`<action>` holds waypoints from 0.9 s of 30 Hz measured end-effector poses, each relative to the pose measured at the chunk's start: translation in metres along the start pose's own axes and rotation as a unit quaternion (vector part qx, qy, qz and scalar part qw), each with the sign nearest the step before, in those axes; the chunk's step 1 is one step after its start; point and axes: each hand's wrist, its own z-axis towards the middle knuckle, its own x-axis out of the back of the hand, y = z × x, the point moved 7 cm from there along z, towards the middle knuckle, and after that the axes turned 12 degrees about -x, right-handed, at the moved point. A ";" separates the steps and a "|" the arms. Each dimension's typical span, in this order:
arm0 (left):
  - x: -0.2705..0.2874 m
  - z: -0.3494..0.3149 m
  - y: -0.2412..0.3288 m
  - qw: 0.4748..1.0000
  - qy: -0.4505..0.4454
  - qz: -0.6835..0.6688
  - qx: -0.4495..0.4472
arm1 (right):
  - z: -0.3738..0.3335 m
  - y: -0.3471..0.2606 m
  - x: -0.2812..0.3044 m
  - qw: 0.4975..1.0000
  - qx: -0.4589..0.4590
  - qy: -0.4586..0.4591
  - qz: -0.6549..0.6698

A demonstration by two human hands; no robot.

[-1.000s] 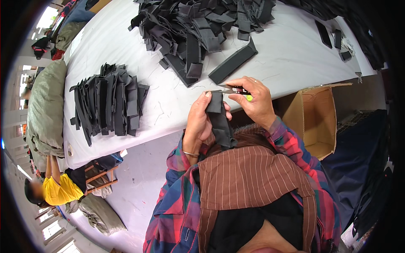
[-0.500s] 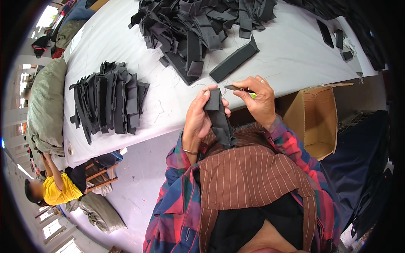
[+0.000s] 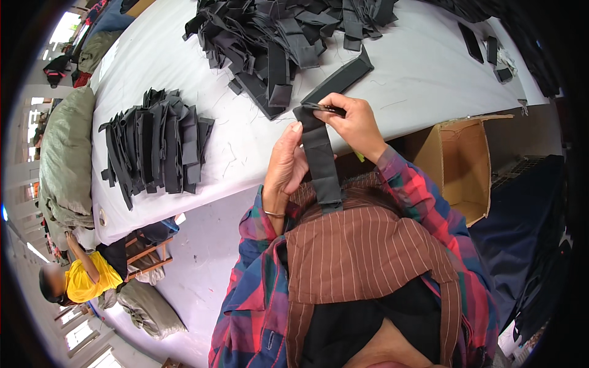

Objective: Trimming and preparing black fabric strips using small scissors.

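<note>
A black fabric strip hangs in front of my apron, unfolded to its length. My left hand holds it from the left side, thumb raised and fingers behind the cloth. At the strip's upper end my right hand is closed round a small dark pointed tool, its fingertips at the cloth's top edge. What kind of tool it is cannot be made out. Just beyond the strip a flat black strip lies on the white table, beside a loose heap of similar black strips.
A row of stacked black strips lies on the table's left. At the right are a phone-like black slab and small black pieces. An open cardboard box stands below the right edge. A person in yellow is beyond a large sack.
The folded strip has opened out downward. My right hand has moved left with the dark tool, from apart to the strip's top end.
</note>
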 end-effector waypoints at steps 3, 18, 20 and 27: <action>0.018 0.001 0.000 0.999 0.022 0.041 -0.018 | -0.002 0.001 -0.006 1.000 -0.001 0.000 -0.023; 0.053 -0.002 -0.014 0.992 0.112 -0.063 0.007 | -0.060 -0.014 0.001 0.942 0.230 0.049 -0.237; 0.054 -0.003 -0.013 0.991 0.119 -0.064 0.006 | -0.058 -0.012 0.000 0.946 0.221 0.054 -0.229; 0.055 -0.007 -0.011 0.994 0.100 -0.047 0.020 | -0.056 -0.013 0.007 0.961 0.181 0.067 -0.197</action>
